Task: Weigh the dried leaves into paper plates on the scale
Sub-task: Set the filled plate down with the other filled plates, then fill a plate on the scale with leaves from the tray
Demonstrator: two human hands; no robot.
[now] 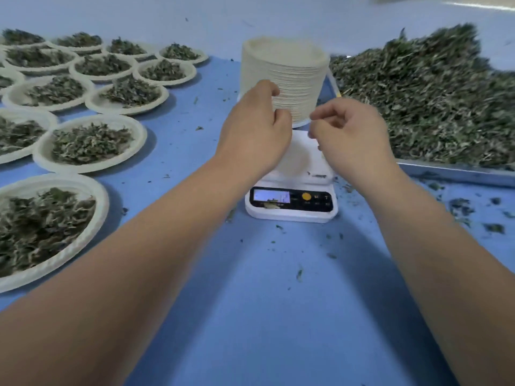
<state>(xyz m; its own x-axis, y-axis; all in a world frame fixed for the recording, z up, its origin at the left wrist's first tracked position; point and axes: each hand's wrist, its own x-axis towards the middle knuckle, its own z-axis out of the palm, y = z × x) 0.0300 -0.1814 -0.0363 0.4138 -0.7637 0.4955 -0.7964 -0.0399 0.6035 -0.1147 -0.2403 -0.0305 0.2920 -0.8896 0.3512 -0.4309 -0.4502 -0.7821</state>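
A tall stack of white paper plates (pixel 287 68) stands behind a small white digital scale (pixel 291 201). My left hand (pixel 253 129) grips the lower left side of the stack, thumb and fingers pressed on the plate edges. My right hand (pixel 351 135) hovers just right of the stack's base, its fingers curled and pinched close together; whether it touches a plate I cannot tell. The scale's platform (pixel 303 160) is bare apart from a few leaf crumbs. A big heap of dried green leaves (pixel 429 96) fills a metal tray on the right.
Several paper plates filled with leaves (pixel 89 143) cover the blue table on the left, one large near me (pixel 41 227). The metal tray's rim (pixel 457 171) runs along the right. Leaf crumbs (pixel 299 274) are scattered over the blue surface around the scale.
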